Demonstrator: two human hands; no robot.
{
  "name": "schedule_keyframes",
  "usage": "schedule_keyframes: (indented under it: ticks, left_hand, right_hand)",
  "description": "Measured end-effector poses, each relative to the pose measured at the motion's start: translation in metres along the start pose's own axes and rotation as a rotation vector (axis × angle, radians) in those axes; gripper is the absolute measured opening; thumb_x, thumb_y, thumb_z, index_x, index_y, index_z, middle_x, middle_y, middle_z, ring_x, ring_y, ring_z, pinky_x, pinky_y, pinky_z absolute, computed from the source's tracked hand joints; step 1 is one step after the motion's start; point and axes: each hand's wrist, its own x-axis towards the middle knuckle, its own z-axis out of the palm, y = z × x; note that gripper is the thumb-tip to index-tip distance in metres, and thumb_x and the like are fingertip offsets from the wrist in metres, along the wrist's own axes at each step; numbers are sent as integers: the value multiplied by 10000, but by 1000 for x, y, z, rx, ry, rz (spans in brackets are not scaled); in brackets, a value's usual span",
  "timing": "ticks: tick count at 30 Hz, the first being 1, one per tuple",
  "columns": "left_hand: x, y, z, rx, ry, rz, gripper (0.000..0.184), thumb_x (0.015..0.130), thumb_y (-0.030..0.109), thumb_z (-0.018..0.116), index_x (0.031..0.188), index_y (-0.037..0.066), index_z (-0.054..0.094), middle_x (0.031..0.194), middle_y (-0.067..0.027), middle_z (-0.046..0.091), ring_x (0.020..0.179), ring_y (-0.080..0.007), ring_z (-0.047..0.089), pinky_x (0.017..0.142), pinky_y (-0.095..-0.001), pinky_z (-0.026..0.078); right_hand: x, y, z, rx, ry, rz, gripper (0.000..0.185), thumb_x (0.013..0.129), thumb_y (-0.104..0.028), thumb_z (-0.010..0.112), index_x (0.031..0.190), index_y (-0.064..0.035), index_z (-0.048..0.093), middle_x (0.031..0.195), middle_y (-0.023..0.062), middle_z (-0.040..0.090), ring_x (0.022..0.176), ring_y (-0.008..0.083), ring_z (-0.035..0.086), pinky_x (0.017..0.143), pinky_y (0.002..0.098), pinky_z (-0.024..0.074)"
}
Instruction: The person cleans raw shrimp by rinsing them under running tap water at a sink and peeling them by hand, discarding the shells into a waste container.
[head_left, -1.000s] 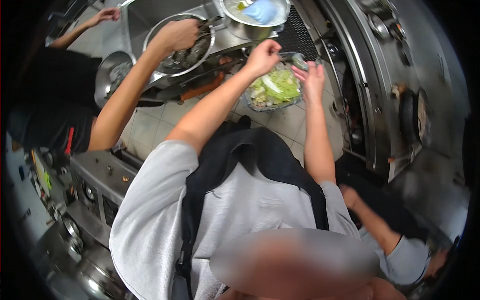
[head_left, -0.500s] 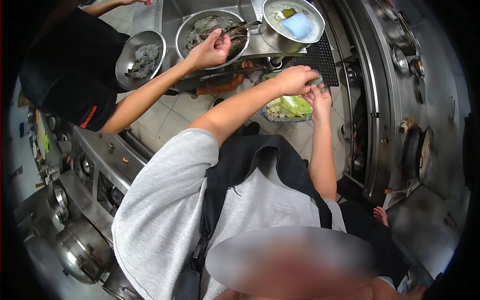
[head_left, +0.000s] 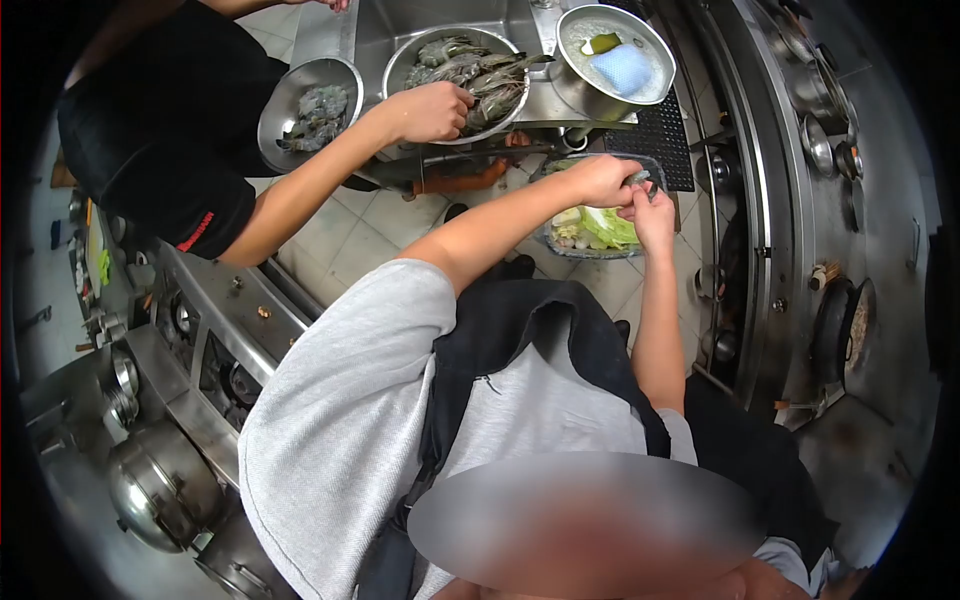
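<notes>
My left hand has its fingers closed around a small grey shrimp. Fingertips of my right hand pinch the shrimp from the near side, partly hiding it. Both hands are over a plastic-lined bin on the floor, which holds pale green cabbage leaves and other scraps. Ahead and to the left, a steel bowl is heaped with whole dark shrimp. Another person's hand is at that bowl's near edge, its fingertips hidden among the shrimp.
A steel bowl of grey, peeled-looking shrimp stands by the person in black. At the sink counter's right, a pot of cloudy liquid holds a blue mesh-like piece. A steel cooking range runs along the right.
The whole view has shifted slightly right and down. The other person's hand has gone from above the shrimp bowl to down at its edge. My hands still grip a shrimp over the bin.
</notes>
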Motion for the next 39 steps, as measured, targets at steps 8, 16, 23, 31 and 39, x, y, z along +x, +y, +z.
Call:
schedule_keyframes:
  ticks: [8,16,23,31,39]
  left_hand:
    - [-7,-22,3,-15,-46,12,324,804,188,661,1091,38,670,813,-185,687,742,-336,682,688,-402,540]
    - [-20,-19,-9,-183,-8,-61,369,834,166,655,1180,37,675,813,-113,703,708,-173,659,707,-317,534]
    - [-15,-21,-14,66,-67,40,295,814,295,653,1007,82,718,874,-194,698,785,-387,674,725,-452,544]
    - [-18,-26,-3,-272,43,-103,213,883,153,586,1001,25,708,766,-129,700,665,-231,676,624,-358,532]
    - [-17,-33,18,-1006,49,-254,88,929,116,623,948,30,628,791,-27,666,623,-102,608,590,-248,498]
  right_hand:
    - [-1,0,-3,-48,-122,3,213,974,-141,585,1109,16,637,857,58,667,680,109,652,587,237,548]
    - [0,-5,-9,153,-182,143,209,962,-134,573,1099,13,631,816,86,679,603,125,649,588,256,553]
    - [2,-2,-2,-65,-203,41,147,971,-162,572,1000,-38,647,746,48,648,564,107,615,543,228,504]
    - [-8,-14,-9,259,-233,171,175,965,-192,604,1013,-28,639,804,85,668,614,142,652,591,261,537]
    - [7,7,-7,409,-42,100,415,940,-216,683,1264,-5,533,952,118,673,690,168,675,656,330,593]
